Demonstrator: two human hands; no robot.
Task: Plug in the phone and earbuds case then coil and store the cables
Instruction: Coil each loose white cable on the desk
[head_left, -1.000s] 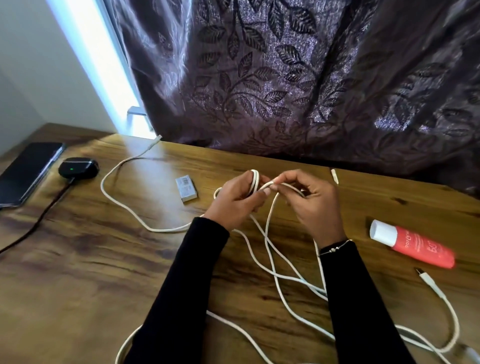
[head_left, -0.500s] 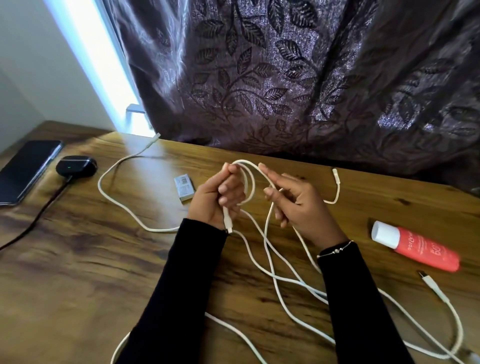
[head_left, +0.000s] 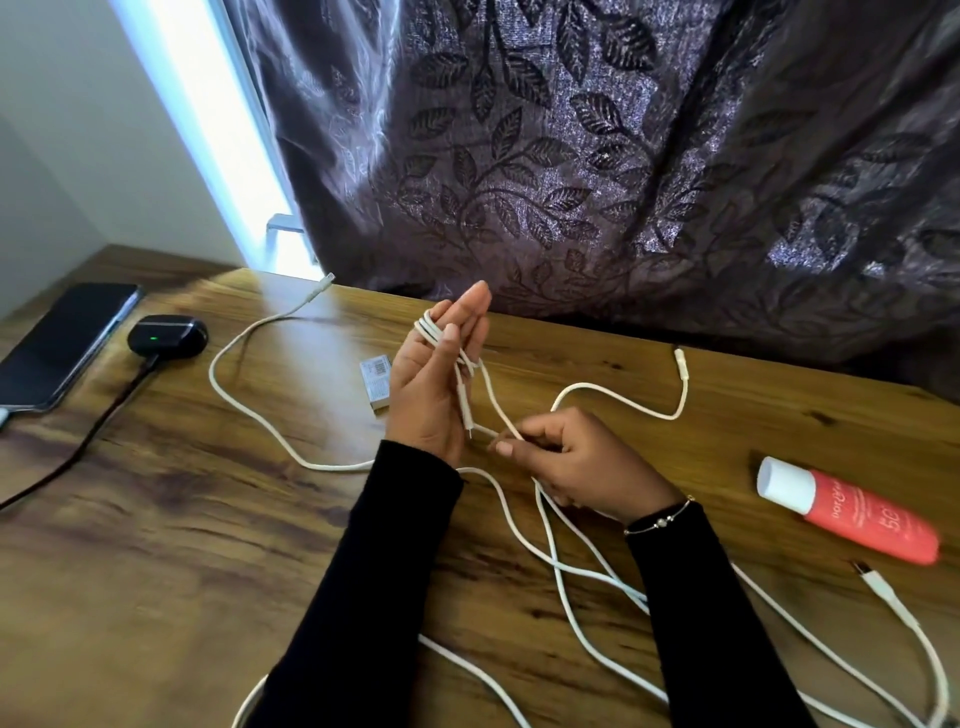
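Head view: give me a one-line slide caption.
Left hand holds white cable loops upright while right hand feeds more; phone and earbuds case sit plugged in.

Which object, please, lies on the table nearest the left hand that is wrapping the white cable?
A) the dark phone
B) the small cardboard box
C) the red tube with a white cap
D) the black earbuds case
B: the small cardboard box lies just beside the left hand, which has loops of the white cable around its fingers, while the earbuds case, phone and red tube lie farther off.
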